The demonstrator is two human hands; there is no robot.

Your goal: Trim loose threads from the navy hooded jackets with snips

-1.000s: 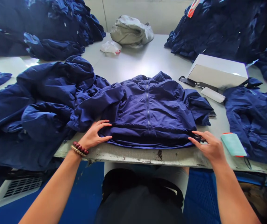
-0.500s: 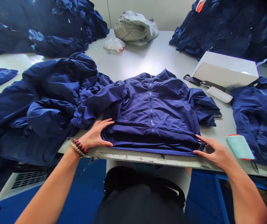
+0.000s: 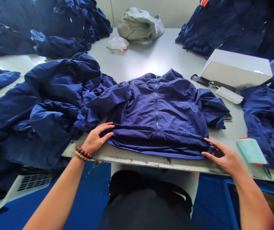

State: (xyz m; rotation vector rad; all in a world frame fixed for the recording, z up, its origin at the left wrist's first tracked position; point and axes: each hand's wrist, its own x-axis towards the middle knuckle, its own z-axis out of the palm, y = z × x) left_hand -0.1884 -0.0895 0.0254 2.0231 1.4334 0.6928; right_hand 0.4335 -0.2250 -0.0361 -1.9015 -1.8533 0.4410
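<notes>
Center of view, navy zip jacket (image 3: 141, 108) lies flat on the pale table (image 3: 139, 62), collar toward 12, hem toward 6 along the near edge. Front zipper (image 3: 157, 107) runs down the middle, looks closed; hem band has a crosswise fold. Clock positions below taken from the jacket's middle.

Left hand (image 3: 95, 140) at 8: open, thumb and fingers spread, tips on the hem corner. Two beaded bracelets (image 3: 83, 153) on that wrist, one dark red, one tan.

Right hand (image 3: 224, 156) at 4: thumb and index finger apart at the other hem corner, dark metal tool (image 3: 215, 149) held in the hand; mostly hidden, type unclear.

At 9, crumpled navy garments (image 3: 52, 92) heaped against the jacket's sleeve, hanging over the near edge. At 10, big dark blue pile (image 3: 45, 24). At 11, small white plastic bag (image 3: 117, 43), just beside a larger gray bundle (image 3: 140, 27) near 12. Between 1 and 2, another dark pile (image 3: 230, 28). At 2, white box (image 3: 239, 68) resting partly on a flat black item (image 3: 200, 80). Just short of 3, white rounded object (image 3: 229, 95) with a thin cord. At 3, more navy fabric (image 3: 267, 118). Between 3 and 4, mint-green spool (image 3: 252, 150) with orange ends, near the right hand, not touching.

Below the tabletop: white crate (image 3: 33, 183) at 8, blue basket (image 3: 210, 199) at 5.
</notes>
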